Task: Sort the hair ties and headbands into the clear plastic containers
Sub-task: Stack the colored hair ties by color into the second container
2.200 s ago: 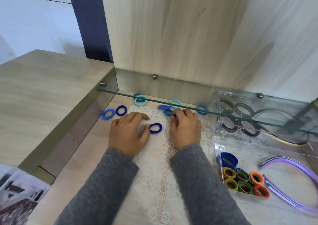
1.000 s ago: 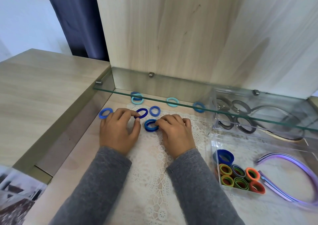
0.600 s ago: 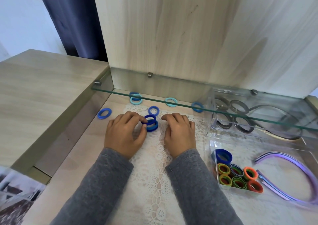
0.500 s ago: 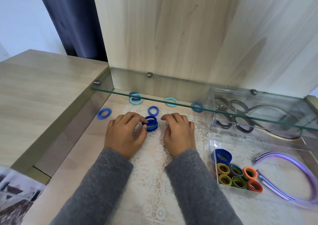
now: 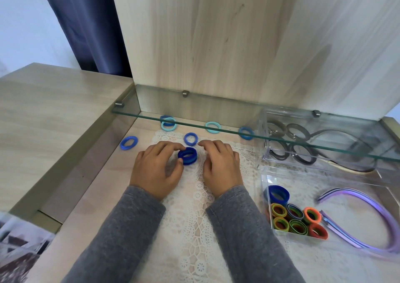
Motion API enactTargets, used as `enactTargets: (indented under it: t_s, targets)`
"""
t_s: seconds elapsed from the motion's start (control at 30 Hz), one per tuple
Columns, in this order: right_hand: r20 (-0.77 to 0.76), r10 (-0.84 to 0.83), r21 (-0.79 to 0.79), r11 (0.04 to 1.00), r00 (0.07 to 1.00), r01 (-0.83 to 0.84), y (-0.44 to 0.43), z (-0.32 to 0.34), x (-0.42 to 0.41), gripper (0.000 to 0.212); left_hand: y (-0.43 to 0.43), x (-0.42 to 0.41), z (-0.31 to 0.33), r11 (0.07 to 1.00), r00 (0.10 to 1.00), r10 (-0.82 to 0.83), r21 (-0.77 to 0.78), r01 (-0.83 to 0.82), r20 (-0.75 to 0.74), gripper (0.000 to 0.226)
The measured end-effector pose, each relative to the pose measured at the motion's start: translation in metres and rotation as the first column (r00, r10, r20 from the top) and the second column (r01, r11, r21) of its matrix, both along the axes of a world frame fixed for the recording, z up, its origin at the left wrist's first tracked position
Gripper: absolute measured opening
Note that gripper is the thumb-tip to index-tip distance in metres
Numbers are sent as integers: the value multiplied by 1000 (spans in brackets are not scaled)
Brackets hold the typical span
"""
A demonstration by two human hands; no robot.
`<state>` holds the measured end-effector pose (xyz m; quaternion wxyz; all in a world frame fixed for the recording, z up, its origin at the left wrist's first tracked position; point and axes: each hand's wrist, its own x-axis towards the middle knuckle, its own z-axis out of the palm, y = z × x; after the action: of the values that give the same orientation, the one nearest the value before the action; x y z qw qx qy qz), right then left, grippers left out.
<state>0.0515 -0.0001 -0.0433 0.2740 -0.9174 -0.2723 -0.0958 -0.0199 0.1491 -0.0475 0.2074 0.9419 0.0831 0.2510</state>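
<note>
A short stack of dark blue hair ties [image 5: 187,156] stands on the lace mat [image 5: 190,217]. My left hand [image 5: 155,168] pinches it between thumb and index finger. Just right of the stack, my right hand [image 5: 220,166] rests on the mat with relaxed, curved fingers and holds nothing. Loose ties lie beyond: a blue one [image 5: 128,142] at the left, a blue one [image 5: 191,138] just behind the stack, a turquoise and blue pair [image 5: 168,123], a turquoise one [image 5: 213,127] and a blue one [image 5: 246,133] under the glass shelf.
At the right, a near clear container [image 5: 265,181] holds coloured hair ties [image 5: 296,220], a blue stack [image 5: 277,195] and purple headbands [image 5: 355,198]. A far clear container [image 5: 263,153] holds grey ties and dark headbands. A glass shelf [image 5: 216,129] overhangs the back; a raised wooden counter [image 5: 54,114] borders the left.
Both hands gathered scattered blue ties into one stack at the mat's middle. In the last half second, the right fingers drew slightly off the stack while the left kept its pinch.
</note>
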Motion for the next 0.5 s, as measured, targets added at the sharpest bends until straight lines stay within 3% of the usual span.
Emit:
enactTargets:
  t_s: [0.17, 0.33, 0.5]
  targets:
    - [55, 90, -15, 996, 994, -89, 2, 1, 0, 47, -1, -2, 3, 994, 996, 87, -64, -89, -26, 41]
    - [66, 96, -132, 987, 993, -86, 4, 3, 1, 41, 1, 0, 0, 982, 956, 180, -21, -190, -231, 43]
    - [58, 114, -186, 977, 992, -101, 4, 5, 0, 34, 1, 3, -2, 983, 910, 182, 58, -173, -372, 51]
